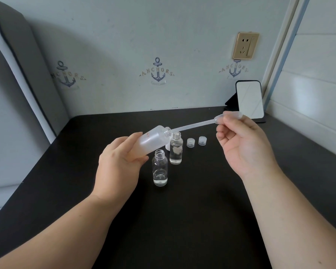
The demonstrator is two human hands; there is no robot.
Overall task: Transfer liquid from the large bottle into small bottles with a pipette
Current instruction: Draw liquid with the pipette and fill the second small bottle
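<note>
My left hand (120, 164) grips the large frosted bottle (153, 139) and holds it tilted above the table, its open neck pointing right. My right hand (242, 144) pinches the bulb of a clear plastic pipette (194, 125), whose thin tip reaches into the bottle's mouth. Two small clear bottles stand open on the black table below. The nearer small bottle (160, 167) has a little liquid at its bottom. The farther small bottle (176, 148) looks fuller.
Two small clear caps (190, 142) (202, 140) lie on the black table (182, 220) right of the bottles. A white cap is partly hidden behind the farther bottle. A phone (249, 100) leans on a stand at the back right, by the wall.
</note>
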